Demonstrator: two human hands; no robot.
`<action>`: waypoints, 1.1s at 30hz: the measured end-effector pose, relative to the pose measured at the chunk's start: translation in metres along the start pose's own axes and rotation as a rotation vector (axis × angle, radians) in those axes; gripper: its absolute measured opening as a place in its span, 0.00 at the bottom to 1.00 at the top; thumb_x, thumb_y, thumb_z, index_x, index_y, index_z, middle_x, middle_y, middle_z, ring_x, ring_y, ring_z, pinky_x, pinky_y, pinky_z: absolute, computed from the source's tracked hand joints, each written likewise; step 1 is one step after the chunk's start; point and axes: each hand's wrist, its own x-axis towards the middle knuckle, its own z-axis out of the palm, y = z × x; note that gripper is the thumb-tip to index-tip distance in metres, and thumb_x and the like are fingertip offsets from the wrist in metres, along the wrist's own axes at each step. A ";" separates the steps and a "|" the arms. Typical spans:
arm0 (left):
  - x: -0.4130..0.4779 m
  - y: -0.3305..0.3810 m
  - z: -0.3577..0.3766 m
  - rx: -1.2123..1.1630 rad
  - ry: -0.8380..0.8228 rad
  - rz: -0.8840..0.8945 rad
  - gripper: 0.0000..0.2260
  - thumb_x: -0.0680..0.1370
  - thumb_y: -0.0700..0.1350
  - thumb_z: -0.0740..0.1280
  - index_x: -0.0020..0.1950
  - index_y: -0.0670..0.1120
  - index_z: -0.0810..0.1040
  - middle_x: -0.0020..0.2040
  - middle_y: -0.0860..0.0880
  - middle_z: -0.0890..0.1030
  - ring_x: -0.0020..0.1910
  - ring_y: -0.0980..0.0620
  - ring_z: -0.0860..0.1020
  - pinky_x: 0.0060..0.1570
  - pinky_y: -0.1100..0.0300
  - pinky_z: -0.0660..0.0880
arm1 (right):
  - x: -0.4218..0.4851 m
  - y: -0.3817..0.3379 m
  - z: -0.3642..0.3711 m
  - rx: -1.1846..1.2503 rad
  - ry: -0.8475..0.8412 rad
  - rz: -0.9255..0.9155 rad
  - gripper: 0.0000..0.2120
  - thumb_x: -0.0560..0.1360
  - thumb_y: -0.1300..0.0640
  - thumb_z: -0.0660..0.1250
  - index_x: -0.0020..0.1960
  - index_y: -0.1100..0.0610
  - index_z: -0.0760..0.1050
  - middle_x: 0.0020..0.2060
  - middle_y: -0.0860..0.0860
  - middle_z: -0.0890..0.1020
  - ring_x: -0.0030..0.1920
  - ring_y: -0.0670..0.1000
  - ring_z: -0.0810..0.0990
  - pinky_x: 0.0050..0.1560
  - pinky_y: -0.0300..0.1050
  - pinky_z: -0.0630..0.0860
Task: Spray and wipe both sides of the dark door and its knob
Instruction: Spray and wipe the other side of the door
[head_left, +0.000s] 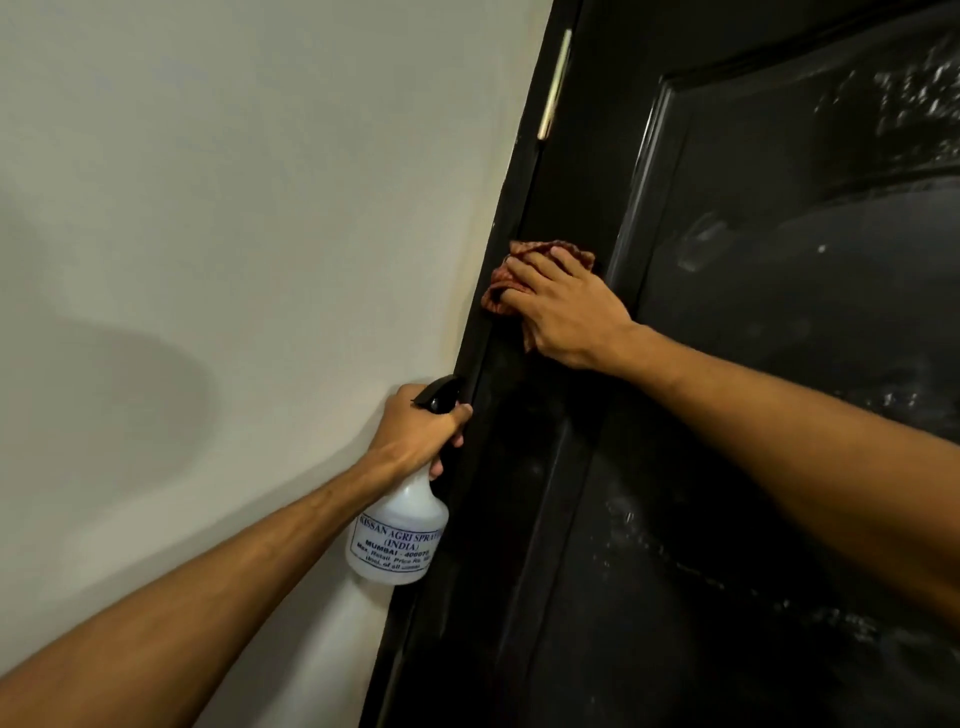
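My right hand (563, 306) lies flat, fingers spread, pressing a reddish cloth (497, 297) against the dark door (753, 415) at its hinge-side edge, below the hinge (554, 83). Left hand (415, 431) curls round the neck of the white spray bottle (400, 535), just beside the door's edge. Droplets speckle the panel.

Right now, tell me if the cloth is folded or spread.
Bunched, not spread: the cloth shows crumpled folds under the right hand pressing it against the door.
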 end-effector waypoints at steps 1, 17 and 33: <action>-0.001 -0.001 0.001 0.011 -0.003 0.006 0.08 0.83 0.44 0.69 0.51 0.40 0.82 0.38 0.38 0.85 0.21 0.46 0.73 0.24 0.57 0.73 | -0.004 -0.009 0.002 -0.011 -0.006 0.000 0.27 0.80 0.45 0.61 0.78 0.50 0.67 0.81 0.57 0.62 0.81 0.61 0.57 0.81 0.62 0.49; -0.084 -0.102 0.010 0.056 -0.041 -0.201 0.07 0.82 0.45 0.72 0.51 0.41 0.82 0.34 0.44 0.84 0.22 0.46 0.75 0.22 0.59 0.72 | -0.079 -0.145 0.058 0.068 -0.146 -0.231 0.26 0.77 0.46 0.63 0.75 0.49 0.71 0.80 0.58 0.63 0.80 0.61 0.58 0.80 0.62 0.52; -0.164 -0.181 0.013 0.090 -0.034 -0.175 0.08 0.82 0.40 0.72 0.49 0.35 0.82 0.38 0.39 0.84 0.23 0.58 0.79 0.24 0.68 0.72 | -0.129 -0.209 0.096 0.099 -0.169 -0.238 0.28 0.76 0.47 0.64 0.76 0.51 0.69 0.81 0.60 0.60 0.81 0.62 0.56 0.81 0.61 0.48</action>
